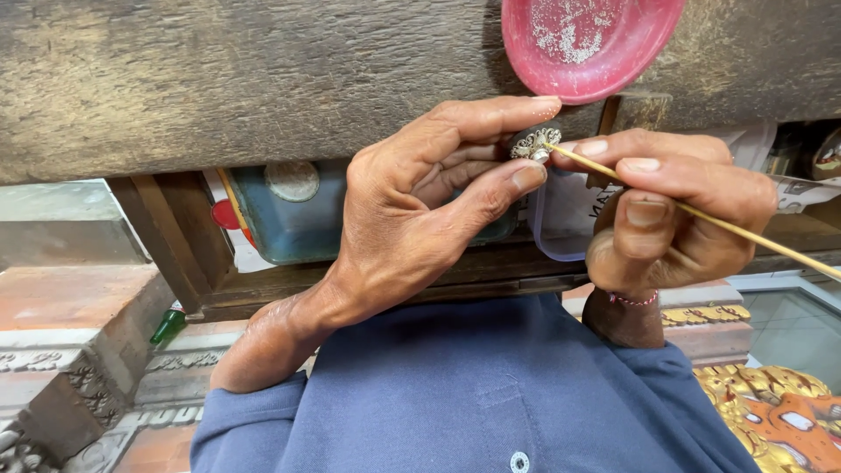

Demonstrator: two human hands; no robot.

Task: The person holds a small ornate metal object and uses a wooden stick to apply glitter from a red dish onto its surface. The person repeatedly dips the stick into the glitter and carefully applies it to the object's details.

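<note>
Two hands meet just below the edge of the bench [219,79]; the left hand [412,210] holds a small round ornament [534,142], dark at the back with pale filigree on its face, pinched between forefinger above and thumb below, so that grip is clamped on the ornament; the right hand [666,219] has its fingers closed on a thin stick [701,215], thumb pressing it against the forefinger, so that grip is clamped on the stick.

The stick's long axis runs from lower right, where its tail passes out toward the frame's edge, up and leftward to its tip; the tip touches, or all but touches, the right side of the ornament's face; I cannot tell whether there is true contact. The ornament thus lies to the left of the right hand and a little above it, straight along the stick's line; the left hand is the nearer, since it carries the piece, while the right reaches it only through the stick.

Above both hands a red dish [587,39] sits on the bench, overhanging its front edge, with pale grains scattered inside; under the bench a grey-blue tub [289,219] stands on a shelf behind the left hand; a blue shirt [491,394] fills the foreground; gilded carving [771,420] shows at lower right.
</note>
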